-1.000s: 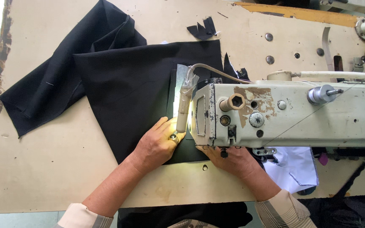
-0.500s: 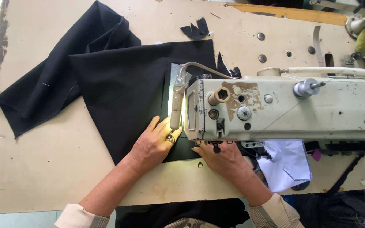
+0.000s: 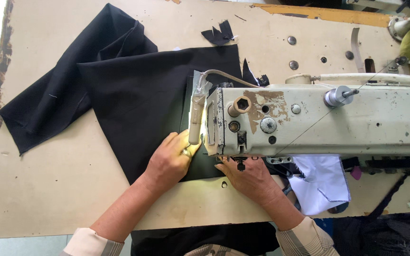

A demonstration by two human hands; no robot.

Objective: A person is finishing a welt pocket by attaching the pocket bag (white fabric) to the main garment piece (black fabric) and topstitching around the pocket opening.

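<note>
Head view: both hands, left and right, press flat, open-palmed on matte black cloth.

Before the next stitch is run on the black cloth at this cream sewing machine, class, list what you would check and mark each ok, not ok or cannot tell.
1. Left hand flat on the black woven cloth beside the needle area: ok.
2. Right hand flat on the cloth edge below the cream, worn metal sewing machine head: ok.
3. Fingertips apart from the needle: cannot tell, the machine head hides it.
4. Small lamp lighting the work: ok.
5. Cloth lying smooth on the scuffed beige table: not ok, its far left part is folded over.
6. Loose black scraps apart from the seam: ok.
</note>
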